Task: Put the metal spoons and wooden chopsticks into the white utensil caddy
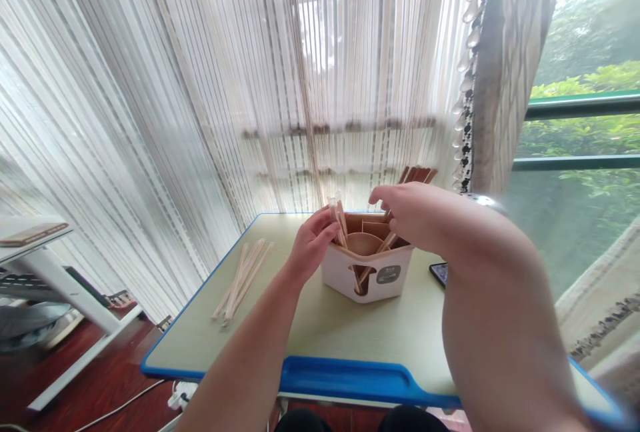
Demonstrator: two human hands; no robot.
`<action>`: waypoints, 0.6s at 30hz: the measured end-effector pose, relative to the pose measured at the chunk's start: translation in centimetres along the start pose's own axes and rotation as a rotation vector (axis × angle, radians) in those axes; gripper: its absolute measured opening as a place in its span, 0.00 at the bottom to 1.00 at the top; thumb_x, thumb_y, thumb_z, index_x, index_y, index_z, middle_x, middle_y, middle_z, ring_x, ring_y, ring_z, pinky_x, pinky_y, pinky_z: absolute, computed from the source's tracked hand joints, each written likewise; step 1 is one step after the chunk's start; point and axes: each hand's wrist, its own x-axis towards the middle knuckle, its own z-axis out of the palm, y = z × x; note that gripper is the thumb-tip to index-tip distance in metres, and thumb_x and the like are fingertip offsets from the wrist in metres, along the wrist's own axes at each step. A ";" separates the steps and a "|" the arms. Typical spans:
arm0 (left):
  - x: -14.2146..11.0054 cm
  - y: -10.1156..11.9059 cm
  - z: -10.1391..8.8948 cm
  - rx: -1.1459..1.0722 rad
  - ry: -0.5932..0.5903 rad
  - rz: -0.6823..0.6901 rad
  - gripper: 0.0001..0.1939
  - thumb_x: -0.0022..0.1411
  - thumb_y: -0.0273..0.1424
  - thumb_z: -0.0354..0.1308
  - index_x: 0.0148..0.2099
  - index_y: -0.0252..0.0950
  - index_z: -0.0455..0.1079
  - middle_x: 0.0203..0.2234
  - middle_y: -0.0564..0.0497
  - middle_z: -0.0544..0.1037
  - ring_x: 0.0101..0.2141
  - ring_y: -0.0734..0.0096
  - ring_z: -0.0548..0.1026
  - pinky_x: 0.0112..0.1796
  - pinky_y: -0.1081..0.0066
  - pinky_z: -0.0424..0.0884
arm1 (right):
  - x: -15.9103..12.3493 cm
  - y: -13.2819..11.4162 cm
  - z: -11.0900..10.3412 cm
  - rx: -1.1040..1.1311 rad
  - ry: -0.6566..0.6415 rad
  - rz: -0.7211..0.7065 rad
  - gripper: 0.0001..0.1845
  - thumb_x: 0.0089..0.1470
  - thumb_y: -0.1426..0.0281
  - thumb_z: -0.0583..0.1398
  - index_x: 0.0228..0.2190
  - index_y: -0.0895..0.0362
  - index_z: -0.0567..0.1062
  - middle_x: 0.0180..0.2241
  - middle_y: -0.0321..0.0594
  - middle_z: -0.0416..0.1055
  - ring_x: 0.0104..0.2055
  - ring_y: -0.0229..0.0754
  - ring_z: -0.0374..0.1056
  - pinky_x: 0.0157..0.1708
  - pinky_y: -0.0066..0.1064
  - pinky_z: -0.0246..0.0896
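A white holder [373,271] with brown inner compartments stands on a pale green table [320,325] with a blue rim. My left hand [311,244] is closed round a few light wooden chopsticks [339,217] whose lower ends sit in the holder's front compartment. My right hand [413,211] reaches over the holder's top, fingers curled at dark brown chopsticks [417,174] that lean out toward the window. Whether it grips them I cannot make out. Several loose light chopsticks [243,279] lie on the table to the left.
A dark phone [439,273] lies right of the holder, partly hidden by my right forearm. Striped sheer curtains [225,99] hang close behind the table. A white shelf unit [45,265] stands at the far left above a wooden floor with a cable.
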 end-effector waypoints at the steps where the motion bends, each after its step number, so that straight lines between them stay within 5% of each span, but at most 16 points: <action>1: 0.0 0.1 0.1 0.032 0.000 0.015 0.14 0.58 0.33 0.54 0.45 0.39 0.74 0.44 0.46 0.76 0.46 0.61 0.72 0.47 0.62 0.67 | 0.0 0.1 0.2 0.014 0.000 -0.004 0.23 0.40 0.80 0.59 0.41 0.51 0.73 0.33 0.41 0.73 0.36 0.46 0.69 0.29 0.32 0.59; 10: 0.4 -0.6 -0.1 0.153 0.198 -0.011 0.16 0.53 0.41 0.59 0.40 0.36 0.74 0.34 0.49 0.78 0.37 0.65 0.74 0.40 0.67 0.68 | 0.3 -0.6 0.2 0.171 0.009 -0.260 0.24 0.44 0.77 0.57 0.44 0.48 0.71 0.33 0.36 0.73 0.28 0.37 0.67 0.25 0.26 0.55; 15: 0.3 -0.2 -0.2 0.206 0.188 0.019 0.14 0.53 0.41 0.60 0.36 0.36 0.74 0.36 0.47 0.78 0.40 0.64 0.74 0.43 0.65 0.67 | 1.2 1.0 0.7 0.012 0.183 -0.075 0.25 0.40 0.80 0.57 0.43 0.53 0.72 0.38 0.41 0.72 0.36 0.44 0.67 0.29 0.29 0.57; 18: 0.2 0.0 -0.2 0.258 0.109 0.041 0.13 0.53 0.41 0.60 0.34 0.37 0.74 0.34 0.48 0.77 0.37 0.66 0.73 0.42 0.65 0.67 | 1.6 2.1 1.5 -0.025 0.059 0.011 0.23 0.39 0.79 0.57 0.40 0.52 0.73 0.35 0.40 0.73 0.32 0.43 0.67 0.25 0.30 0.56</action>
